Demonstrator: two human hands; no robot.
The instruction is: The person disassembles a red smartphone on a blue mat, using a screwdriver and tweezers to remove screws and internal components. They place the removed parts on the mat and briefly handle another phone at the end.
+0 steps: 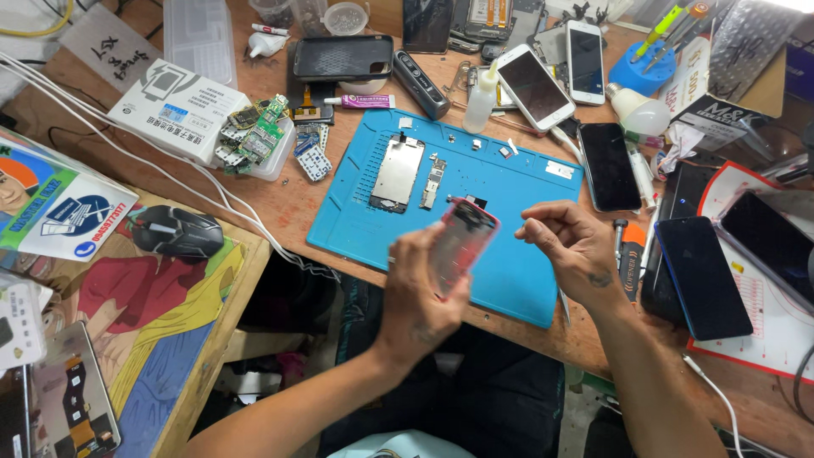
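Phone housing (460, 242), red-edged and opened up, sits tilted in the left hand (415, 293), whose fingers are clamped along its lower edge, holding it above the near side of a blue work mat (509, 271) on the counter (297, 199). The right hand (575, 250) hovers just beside the housing, its fingers curled together as if pinching something small (whether anything lies between them cannot be told, and the housing itself is blurred). Work of this kind seems best done with the housing held steady over the mat, so that any loose screw drops onto the blue surface and not to the floor, and with the right hand coming in slowly. Two loose parts lie further up the mat: one silver shield plate (397, 174) and one narrow circuit board (433, 182) just beside it. Behind the mat lie two white-framed phones (536, 86); to the right lie three dark-screened phones (609, 165). One black computer mouse (174, 231) rests on a colourful pad at the left, near one tray of green circuit boards (259, 136).
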